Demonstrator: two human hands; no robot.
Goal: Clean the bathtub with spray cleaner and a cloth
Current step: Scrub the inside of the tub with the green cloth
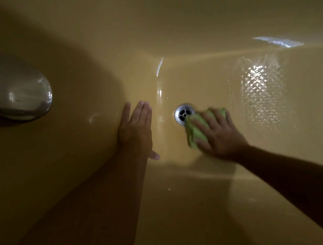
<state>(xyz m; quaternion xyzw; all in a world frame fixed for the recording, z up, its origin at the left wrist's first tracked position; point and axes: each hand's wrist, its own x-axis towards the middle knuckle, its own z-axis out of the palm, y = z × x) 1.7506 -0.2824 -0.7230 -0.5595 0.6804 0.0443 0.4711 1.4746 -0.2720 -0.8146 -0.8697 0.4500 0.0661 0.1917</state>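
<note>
I look down into a yellow bathtub (201,75). My right hand (219,136) presses a light green cloth (196,132) flat against the tub floor, its fingers spread over it. The cloth's left edge overlaps the round metal drain (182,112). The hand and cloth are motion-blurred. My left hand (136,130) lies flat with straight fingers against the tub's end wall, left of the drain, and holds nothing. No spray bottle is in view.
A chrome spout or fitting (18,88) juts from the end wall at the far left. Wet droplets glisten on the tub floor (256,86) right of the drain. The near side of the tub is in deep shadow.
</note>
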